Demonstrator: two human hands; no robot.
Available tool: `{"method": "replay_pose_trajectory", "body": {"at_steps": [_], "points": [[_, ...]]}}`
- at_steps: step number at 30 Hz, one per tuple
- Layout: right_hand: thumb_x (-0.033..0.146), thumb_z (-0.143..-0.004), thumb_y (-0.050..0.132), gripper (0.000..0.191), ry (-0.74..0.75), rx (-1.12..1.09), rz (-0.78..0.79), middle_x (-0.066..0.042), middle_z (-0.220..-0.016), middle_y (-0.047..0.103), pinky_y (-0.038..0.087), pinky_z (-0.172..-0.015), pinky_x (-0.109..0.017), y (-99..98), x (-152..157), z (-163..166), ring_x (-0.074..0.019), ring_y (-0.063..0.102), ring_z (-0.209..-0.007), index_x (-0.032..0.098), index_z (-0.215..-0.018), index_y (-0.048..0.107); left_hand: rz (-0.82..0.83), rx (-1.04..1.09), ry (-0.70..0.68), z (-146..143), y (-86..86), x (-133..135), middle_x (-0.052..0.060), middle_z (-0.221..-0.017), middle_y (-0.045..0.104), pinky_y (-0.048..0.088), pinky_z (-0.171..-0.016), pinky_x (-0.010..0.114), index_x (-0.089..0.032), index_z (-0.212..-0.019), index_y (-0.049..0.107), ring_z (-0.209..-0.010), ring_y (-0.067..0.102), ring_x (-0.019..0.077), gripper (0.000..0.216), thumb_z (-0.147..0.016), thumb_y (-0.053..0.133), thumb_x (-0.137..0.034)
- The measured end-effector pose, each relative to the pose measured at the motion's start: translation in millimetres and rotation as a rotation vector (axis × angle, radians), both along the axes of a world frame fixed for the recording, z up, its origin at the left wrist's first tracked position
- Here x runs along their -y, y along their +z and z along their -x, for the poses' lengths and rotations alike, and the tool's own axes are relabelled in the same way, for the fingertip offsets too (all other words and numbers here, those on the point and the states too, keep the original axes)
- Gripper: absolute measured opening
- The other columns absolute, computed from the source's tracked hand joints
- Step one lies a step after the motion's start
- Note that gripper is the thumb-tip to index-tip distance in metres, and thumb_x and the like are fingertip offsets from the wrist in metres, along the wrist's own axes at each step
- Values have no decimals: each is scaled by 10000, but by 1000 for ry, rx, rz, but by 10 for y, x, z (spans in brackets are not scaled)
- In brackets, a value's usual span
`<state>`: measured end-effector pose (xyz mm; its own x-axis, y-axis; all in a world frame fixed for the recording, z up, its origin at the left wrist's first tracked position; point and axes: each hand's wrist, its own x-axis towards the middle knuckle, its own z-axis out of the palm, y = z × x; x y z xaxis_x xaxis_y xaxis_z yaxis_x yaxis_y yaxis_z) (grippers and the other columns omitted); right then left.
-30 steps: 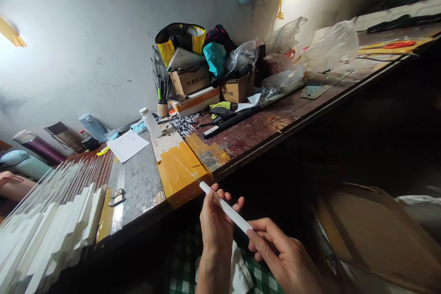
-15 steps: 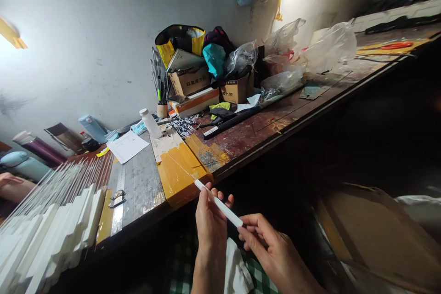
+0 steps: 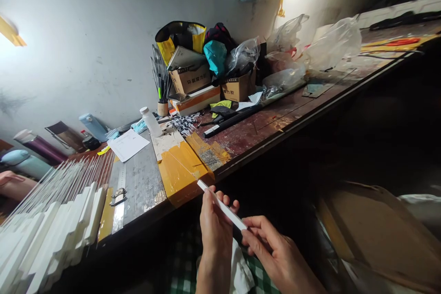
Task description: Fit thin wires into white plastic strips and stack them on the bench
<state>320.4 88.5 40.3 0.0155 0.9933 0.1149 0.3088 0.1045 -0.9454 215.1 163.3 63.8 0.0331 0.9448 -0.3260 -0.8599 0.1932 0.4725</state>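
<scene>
A slim white bar (image 3: 225, 209) slants between my two hands just in front of the bench edge. From its far end a thin rod or wire reaches over the yellow-taped block (image 3: 184, 172). My left hand (image 3: 217, 223) is closed around the bar's upper half, thumb on the near side and fingertips curled past it. At the lower end, my right hand (image 3: 263, 241) pinches the bar between thumb and fingers. To the left, several similar white bars with thin rods (image 3: 69, 220) lie side by side on the bench.
A white-capped bottle (image 3: 150, 121), a paper sheet (image 3: 129, 144) and a pile of small black-and-white sticks (image 3: 186, 123) lie beyond the block. A metal clip (image 3: 119, 196) rests on a ruler. Cardboard boxes (image 3: 191, 79) and plastic bags stand further back. Another carton (image 3: 379, 234) is lower right.
Both hands and the bar have shifted slightly right. The bar looks turned a little about its length, showing a narrower face.
</scene>
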Motion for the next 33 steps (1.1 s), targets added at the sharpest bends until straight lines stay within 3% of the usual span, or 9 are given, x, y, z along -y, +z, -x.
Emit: {"method": "replay_pose_trajectory", "body": {"at_steps": [4,10,16,20,24,28,33], "points": [[383,-941,441,179,-19,28,-17,12,-720,668,514,-567,-209,61,2,-7,-142,647,-616,241,-984,541,22,31,-9,9,19,14,21,-730,550,578,-686,386,-126,-857,604,-666,581,134,140,-903,509,-219],[395,-915,490,153,20,9,28,12,-755,674,514,-601,-208,107,83,-38,-151,650,-657,250,-928,537,45,2,2,-47,23,159,25,-784,574,583,-743,408,-134,-829,603,-698,594,129,105,-880,572,-220],[463,-932,421,266,28,81,86,46,-629,579,423,-473,-188,93,194,-104,-121,548,-528,247,-849,551,133,0,-4,-79,33,233,27,-761,581,590,-718,397,-129,-859,614,-674,594,125,98,-861,604,-226],[452,-968,329,366,59,77,74,34,-638,580,460,-556,-198,95,138,-87,-120,580,-565,232,-744,516,116,49,-18,-55,57,168,33,-767,579,580,-740,423,-118,-878,619,-686,594,129,122,-886,560,-226],[453,-979,296,397,63,57,74,27,-633,588,469,-562,-209,98,51,-58,-121,576,-552,226,-728,503,67,51,-30,-31,79,54,9,-711,546,571,-690,372,-126,-809,596,-620,565,111,115,-893,539,-182],[465,-976,307,411,79,16,107,31,-610,579,470,-536,-205,121,57,-55,-117,564,-523,221,-716,511,40,75,-61,-19,76,42,-37,-613,448,530,-584,306,-137,-839,611,-513,480,90,161,-888,556,-280],[479,-967,316,420,64,2,122,30,-603,575,465,-522,-206,102,95,-73,-118,565,-517,217,-719,529,35,117,-96,-15,48,93,-8,-649,482,524,-593,326,-122,-891,631,-550,503,112,213,-905,503,-291]]}}
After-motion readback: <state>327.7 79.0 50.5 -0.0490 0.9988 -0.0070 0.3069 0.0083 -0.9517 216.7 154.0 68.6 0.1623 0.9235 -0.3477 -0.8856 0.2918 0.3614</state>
